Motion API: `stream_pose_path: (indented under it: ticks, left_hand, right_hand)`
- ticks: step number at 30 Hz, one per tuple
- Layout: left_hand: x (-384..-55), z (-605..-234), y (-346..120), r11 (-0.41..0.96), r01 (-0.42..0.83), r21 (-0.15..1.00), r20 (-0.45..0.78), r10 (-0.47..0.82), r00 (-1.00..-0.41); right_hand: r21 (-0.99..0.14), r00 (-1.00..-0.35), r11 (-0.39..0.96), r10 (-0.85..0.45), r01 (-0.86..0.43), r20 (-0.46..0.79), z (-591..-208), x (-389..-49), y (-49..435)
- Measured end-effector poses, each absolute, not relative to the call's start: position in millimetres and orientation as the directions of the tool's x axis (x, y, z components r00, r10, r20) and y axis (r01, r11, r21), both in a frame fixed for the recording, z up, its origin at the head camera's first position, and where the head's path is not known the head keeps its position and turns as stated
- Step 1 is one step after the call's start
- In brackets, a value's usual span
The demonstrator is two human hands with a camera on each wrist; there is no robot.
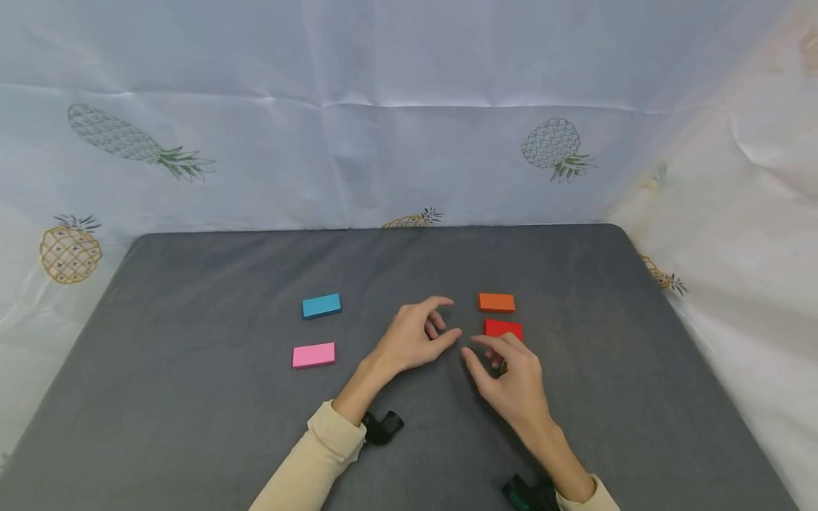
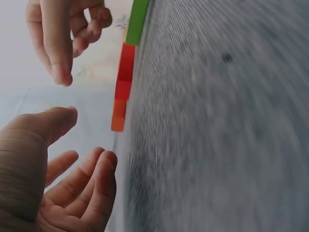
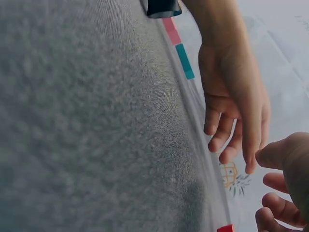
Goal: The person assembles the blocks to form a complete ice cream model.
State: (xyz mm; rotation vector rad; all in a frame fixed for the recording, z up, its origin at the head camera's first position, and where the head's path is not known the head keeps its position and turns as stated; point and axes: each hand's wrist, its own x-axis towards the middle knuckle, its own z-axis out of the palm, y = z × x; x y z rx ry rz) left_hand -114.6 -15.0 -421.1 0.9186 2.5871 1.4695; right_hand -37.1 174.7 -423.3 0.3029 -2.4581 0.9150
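Observation:
Both hands hover over the grey table with nothing held. My left hand point(image 1: 414, 338) is at the middle, its fingers loosely bent and its thumb pointing right. Facing it, my right hand point(image 1: 516, 382) has its thumb and index finger apart. Beyond the right hand lie a red block point(image 1: 503, 328) and an orange block point(image 1: 496, 303). A green block point(image 2: 138, 21), mostly hidden under that hand in the head view, lines up with them in the left wrist view. To the left of the left hand are a blue block point(image 1: 322, 306) and a pink block point(image 1: 314, 355).
A dark grey cloth point(image 1: 192, 397) covers the table. White fabric point(image 1: 358, 163) printed with pineapples hangs behind it and along the sides. Each wrist wears a black camera mount, such as the left one point(image 1: 383, 429).

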Motion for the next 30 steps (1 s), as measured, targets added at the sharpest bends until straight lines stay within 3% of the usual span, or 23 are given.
stream_pose_path:
  ticks: [18, 30]
  left_hand:
    - [-122, -436, 25, 0.268, 0.410, 0.872, 0.189, 0.587, -0.787]
    - [-120, -442, 35, 0.322, 0.409, 0.854, 0.174, 0.563, -0.808]
  right_hand:
    - [-0.701, -0.882, 0.680, 0.174, -0.215, 0.439, -429, -9, 196]
    - [-0.680, -0.910, 0.733, 0.275, -0.010, 0.310, -430, 4, 205]
